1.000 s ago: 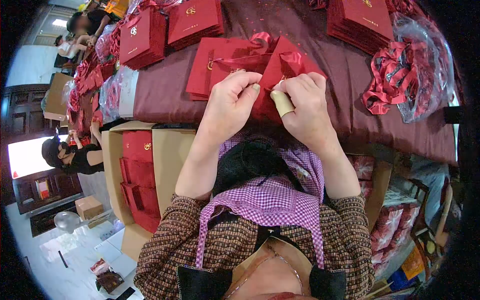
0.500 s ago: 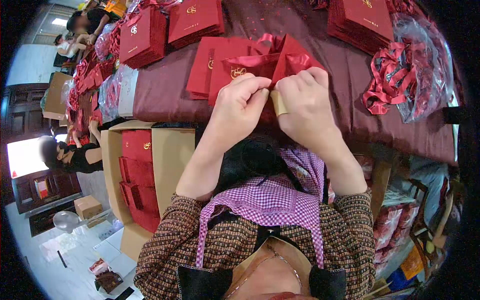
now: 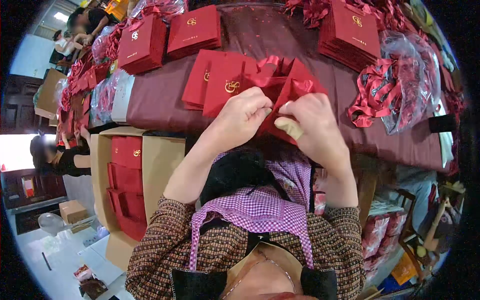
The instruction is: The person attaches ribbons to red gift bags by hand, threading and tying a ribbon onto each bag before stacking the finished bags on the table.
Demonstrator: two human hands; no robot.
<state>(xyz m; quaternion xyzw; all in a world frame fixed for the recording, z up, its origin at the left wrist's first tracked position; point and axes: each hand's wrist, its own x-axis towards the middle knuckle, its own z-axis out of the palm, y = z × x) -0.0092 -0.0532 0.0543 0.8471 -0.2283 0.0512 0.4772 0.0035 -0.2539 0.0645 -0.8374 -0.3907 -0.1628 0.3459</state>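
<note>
A red paper bag (image 3: 300, 75) with a ribbon handle stands with its mouth spread, at the front edge of the cloth-covered table. My left hand (image 3: 245, 112) is closed in a pinch at the near edge of this bag. Close beside it, my right hand (image 3: 315, 120) has its fingers curled on the bag's right side, and a beige covering wraps one finger. What lies between the fingertips is partly hidden. Flat red bags with a gold logo (image 3: 231, 86) lie just left of the open one. A shiny red ribbon (image 3: 270, 61) loops over its mouth.
Stacks of red bags (image 3: 195, 32) stand at the back left, and another stack (image 3: 350, 35) at the back right. Red ribbons (image 3: 372, 95) lie by a clear plastic bag (image 3: 412, 75). A cardboard box (image 3: 165, 162) holding red bags stands at lower left. Other people sit farther left.
My hands have moved slightly apart and nearer my body. The red bag's mouth is spread wider, and its right side has come lower. The whole view has shifted a little.
</note>
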